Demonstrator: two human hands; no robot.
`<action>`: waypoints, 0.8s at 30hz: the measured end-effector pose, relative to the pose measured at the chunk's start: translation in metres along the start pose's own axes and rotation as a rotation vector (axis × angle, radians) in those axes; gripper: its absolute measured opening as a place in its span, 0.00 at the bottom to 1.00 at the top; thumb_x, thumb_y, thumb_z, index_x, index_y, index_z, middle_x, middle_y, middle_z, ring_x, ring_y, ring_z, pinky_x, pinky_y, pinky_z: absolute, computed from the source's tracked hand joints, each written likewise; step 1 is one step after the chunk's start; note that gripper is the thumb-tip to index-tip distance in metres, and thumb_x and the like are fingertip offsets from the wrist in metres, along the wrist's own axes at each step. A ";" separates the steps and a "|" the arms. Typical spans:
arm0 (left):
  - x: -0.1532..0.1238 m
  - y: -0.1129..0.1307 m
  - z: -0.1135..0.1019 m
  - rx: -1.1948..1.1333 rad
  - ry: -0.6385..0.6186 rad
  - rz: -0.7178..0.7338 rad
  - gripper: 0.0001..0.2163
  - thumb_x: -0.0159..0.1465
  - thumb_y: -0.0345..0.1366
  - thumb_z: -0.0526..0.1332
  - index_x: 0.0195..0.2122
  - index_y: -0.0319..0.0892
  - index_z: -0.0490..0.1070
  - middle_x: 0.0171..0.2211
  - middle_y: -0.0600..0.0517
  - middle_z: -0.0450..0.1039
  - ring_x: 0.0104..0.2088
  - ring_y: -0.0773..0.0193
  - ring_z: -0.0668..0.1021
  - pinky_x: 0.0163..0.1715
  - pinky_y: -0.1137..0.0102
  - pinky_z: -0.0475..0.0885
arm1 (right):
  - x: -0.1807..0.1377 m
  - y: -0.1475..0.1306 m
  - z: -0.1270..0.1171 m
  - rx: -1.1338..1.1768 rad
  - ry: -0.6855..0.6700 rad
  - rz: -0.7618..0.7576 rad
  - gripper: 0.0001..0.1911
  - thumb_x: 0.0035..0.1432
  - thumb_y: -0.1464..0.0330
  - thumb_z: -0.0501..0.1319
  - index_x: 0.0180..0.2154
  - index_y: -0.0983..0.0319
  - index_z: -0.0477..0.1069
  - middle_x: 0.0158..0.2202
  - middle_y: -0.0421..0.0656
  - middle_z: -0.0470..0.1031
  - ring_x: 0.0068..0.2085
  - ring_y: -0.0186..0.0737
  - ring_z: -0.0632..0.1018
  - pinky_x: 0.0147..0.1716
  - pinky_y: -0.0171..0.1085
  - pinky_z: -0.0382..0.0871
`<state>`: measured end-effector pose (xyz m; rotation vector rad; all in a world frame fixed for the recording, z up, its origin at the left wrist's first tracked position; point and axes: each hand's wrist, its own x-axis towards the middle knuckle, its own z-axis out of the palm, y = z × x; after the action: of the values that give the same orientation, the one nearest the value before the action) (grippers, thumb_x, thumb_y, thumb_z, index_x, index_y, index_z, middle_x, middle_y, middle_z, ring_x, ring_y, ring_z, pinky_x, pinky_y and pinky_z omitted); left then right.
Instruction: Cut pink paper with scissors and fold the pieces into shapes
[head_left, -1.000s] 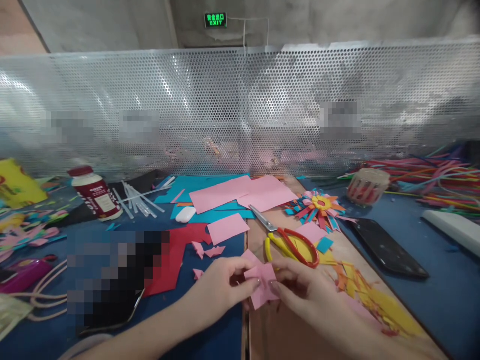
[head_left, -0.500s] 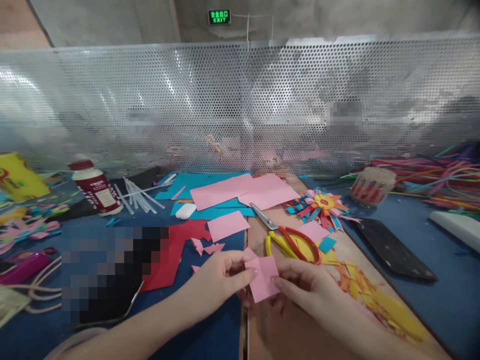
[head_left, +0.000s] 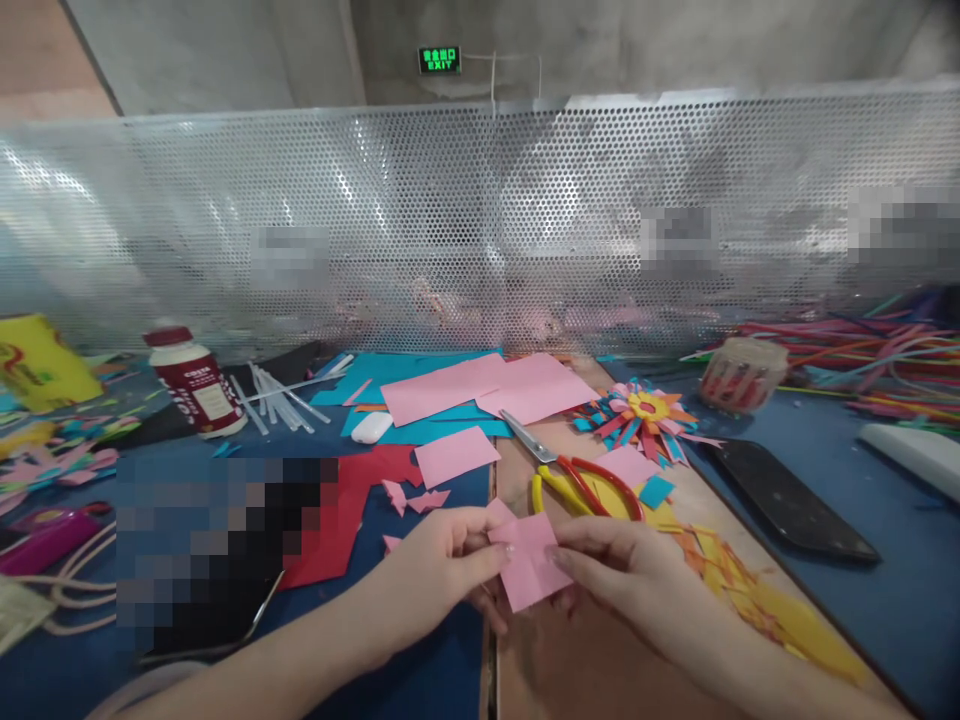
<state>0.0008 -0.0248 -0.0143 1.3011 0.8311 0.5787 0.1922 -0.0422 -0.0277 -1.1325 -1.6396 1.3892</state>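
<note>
Between my two hands is a small pink square of paper [head_left: 531,575] with crease lines across it, and a pink corner shows behind its upper left edge. My left hand [head_left: 461,555] pinches its left side, thumb on top and fingers beneath. At the right edge, my right hand [head_left: 619,560] grips the same paper between thumb and fingers. Just beyond the hands lie scissors [head_left: 577,475] with red and yellow handles. A pink paper rectangle [head_left: 457,456] and several small folded pink pieces [head_left: 416,498] rest near my left hand.
Farther back are large pink sheets [head_left: 536,385] over blue paper [head_left: 367,370]. A paper flower [head_left: 645,405], a dark phone [head_left: 791,500] and a plastic jar [head_left: 744,375] are on the right. On the left stand a bottle [head_left: 195,385] and white glue sticks [head_left: 281,395]; red paper [head_left: 330,530] lies nearer.
The pink paper square has turned slightly and opened out flatter between my fingers, its right edge shifting right. The camera view has tilted up a little.
</note>
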 end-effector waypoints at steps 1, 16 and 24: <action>-0.001 0.000 0.000 -0.012 -0.005 -0.006 0.10 0.58 0.36 0.57 0.38 0.37 0.71 0.26 0.51 0.72 0.24 0.70 0.74 0.26 0.73 0.72 | 0.000 -0.001 0.000 -0.015 0.003 0.006 0.15 0.52 0.58 0.59 0.35 0.61 0.76 0.27 0.40 0.75 0.26 0.32 0.73 0.27 0.30 0.67; 0.001 0.002 -0.001 -0.227 0.064 -0.053 0.14 0.59 0.43 0.55 0.31 0.35 0.69 0.26 0.46 0.74 0.26 0.66 0.76 0.30 0.69 0.72 | -0.004 0.001 0.000 -0.485 0.111 -0.279 0.13 0.56 0.67 0.53 0.40 0.55 0.75 0.34 0.43 0.75 0.34 0.38 0.73 0.34 0.34 0.67; 0.000 -0.002 -0.002 -0.156 0.026 0.004 0.13 0.58 0.42 0.58 0.35 0.36 0.69 0.28 0.49 0.72 0.27 0.68 0.75 0.31 0.70 0.72 | -0.005 -0.002 0.005 -0.443 0.146 -0.185 0.12 0.56 0.62 0.55 0.28 0.60 0.73 0.21 0.39 0.70 0.24 0.33 0.70 0.23 0.29 0.64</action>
<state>-0.0013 -0.0237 -0.0161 1.1554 0.7888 0.6518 0.1891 -0.0489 -0.0270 -1.2522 -1.9423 0.8265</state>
